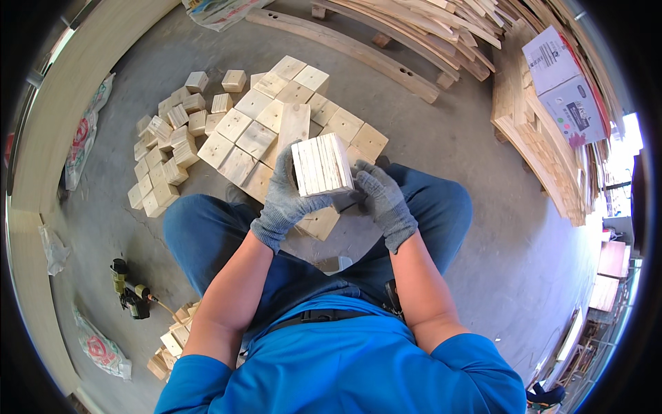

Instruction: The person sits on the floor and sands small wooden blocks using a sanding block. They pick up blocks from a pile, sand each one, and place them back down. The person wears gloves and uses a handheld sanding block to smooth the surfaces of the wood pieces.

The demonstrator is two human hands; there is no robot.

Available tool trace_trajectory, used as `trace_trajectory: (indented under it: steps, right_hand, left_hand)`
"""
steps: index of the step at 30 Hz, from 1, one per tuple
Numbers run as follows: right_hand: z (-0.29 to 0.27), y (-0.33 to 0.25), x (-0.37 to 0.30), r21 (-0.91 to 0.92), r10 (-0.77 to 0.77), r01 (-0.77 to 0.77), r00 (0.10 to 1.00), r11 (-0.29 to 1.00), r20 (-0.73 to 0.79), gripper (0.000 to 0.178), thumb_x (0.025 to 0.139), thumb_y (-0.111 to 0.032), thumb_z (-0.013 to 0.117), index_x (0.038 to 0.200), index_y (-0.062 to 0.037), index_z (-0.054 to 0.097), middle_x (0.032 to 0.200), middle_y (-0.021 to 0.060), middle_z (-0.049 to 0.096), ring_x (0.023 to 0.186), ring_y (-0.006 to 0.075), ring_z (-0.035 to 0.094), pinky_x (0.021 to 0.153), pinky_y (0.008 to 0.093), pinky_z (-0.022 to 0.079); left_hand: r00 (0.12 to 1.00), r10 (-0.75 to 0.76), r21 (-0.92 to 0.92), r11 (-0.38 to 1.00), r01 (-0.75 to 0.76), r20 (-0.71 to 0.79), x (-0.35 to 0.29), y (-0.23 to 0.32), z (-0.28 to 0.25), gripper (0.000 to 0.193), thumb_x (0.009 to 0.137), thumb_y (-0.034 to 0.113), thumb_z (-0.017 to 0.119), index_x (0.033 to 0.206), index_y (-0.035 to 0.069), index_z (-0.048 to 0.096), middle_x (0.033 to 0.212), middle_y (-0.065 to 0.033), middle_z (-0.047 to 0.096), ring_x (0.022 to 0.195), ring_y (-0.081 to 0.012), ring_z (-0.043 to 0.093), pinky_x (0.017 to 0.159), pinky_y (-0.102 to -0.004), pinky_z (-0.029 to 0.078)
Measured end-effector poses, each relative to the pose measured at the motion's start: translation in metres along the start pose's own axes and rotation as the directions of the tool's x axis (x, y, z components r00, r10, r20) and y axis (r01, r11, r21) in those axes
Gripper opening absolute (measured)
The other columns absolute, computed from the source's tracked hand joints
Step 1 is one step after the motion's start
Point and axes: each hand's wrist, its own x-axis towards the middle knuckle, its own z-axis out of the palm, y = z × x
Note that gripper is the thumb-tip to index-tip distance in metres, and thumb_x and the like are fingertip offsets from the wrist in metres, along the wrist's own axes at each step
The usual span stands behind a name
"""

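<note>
A wooden block (323,165) with a layered, striped top face is held up in front of me, above my lap. My left hand (284,190), in a grey knit glove, wraps its left side and underside. At the block's right edge is my gloved right hand (381,200), fingers bent against it; their tips are partly hidden. Beneath and beyond the block, square wooden blocks (234,124) stand packed in rows on the floor. A short flat board (295,123) lies on top of them. Something dark under my right hand cannot be made out.
Loose small blocks (160,169) lie left of the rows. A nail gun (131,290) with a hose rests by more blocks (169,345) at lower left. A long beam (345,52), stacked planks (420,27) and a cardboard box (565,96) on timber stand beyond and right.
</note>
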Motion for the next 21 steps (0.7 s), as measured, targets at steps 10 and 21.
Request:
trace_trajectory:
  steps: [10, 21]
  right_hand:
    - [0.039, 0.007, -0.013, 0.421, -0.063, -0.174, 0.868, 0.89, 0.492, 0.098, 0.092, -0.062, 0.078, 0.164, -0.0072, 0.041, 0.154, 0.0166, 0.058, 0.142, 0.0335, 0.055, 0.115, 0.0564, 0.046]
    - [-0.068, -0.087, 0.042, 0.233, -0.152, 0.266, 0.897, 0.936, -0.414, 0.046, 0.094, -0.035, 0.085, 0.131, -0.013, 0.068, 0.124, 0.0036, 0.073, 0.111, 0.021, 0.067, 0.087, 0.0413, 0.055]
  left_hand:
    - [0.993, -0.097, -0.117, 0.988, 0.104, 0.063, -0.004, 0.014, 0.011, 0.14, 0.058, 0.027, 0.11, 0.169, 0.011, 0.025, 0.162, -0.0133, 0.05, 0.152, -0.0276, 0.047, 0.127, -0.0449, 0.039]
    - [0.977, -0.139, 0.143, 0.976, 0.163, -0.161, 0.003, 0.037, -0.027, 0.086, 0.086, 0.001, 0.088, 0.161, 0.005, 0.045, 0.16, -0.0115, 0.053, 0.145, -0.0249, 0.051, 0.12, -0.0411, 0.044]
